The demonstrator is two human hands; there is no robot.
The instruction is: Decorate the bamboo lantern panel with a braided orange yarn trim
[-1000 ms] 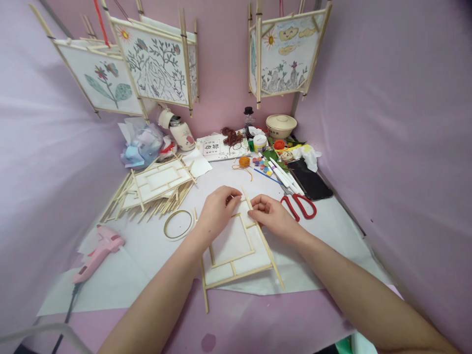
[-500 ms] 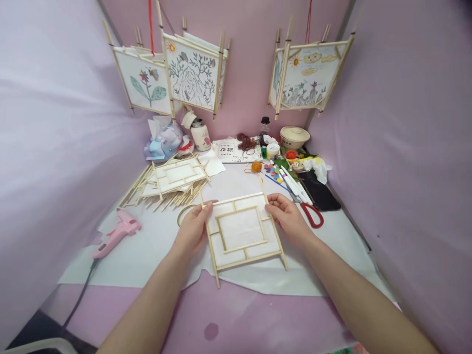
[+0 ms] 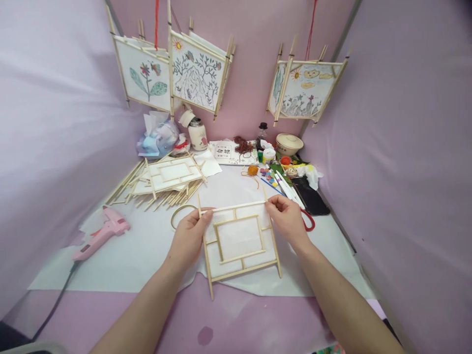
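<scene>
Two hands grip one bamboo-coloured stick frame near its upper corners. Backed by a white, slightly translucent sheet, the frame has two long side sticks that run past the crossbars at top and bottom. Its top bar looks paler than the rest, nearly white. Inside sits a smaller rectangle of thin sticks, joined to the outer bars by four short struts, one on each side. The whole piece slants a little, with its lower left leg reaching furthest toward the person.

The left hand is closed on the upper left corner, thumb across the front. The right hand pinches the upper right corner between thumb and fingers. So the frame lies between the hands, most of it extending below the grip, over the near edge of the white table covering; whether its lower end touches the surface is hard to tell from this angle. A thin ring lies just beside the left hand, and red-handled scissors show behind the right.

Readable writing is on the booklet at the back: two large dark characters, 白描, in a bordered box, with smaller lines too small to read. The lidded bowl bears dark marks, and the white jar a label, neither legible.
</scene>
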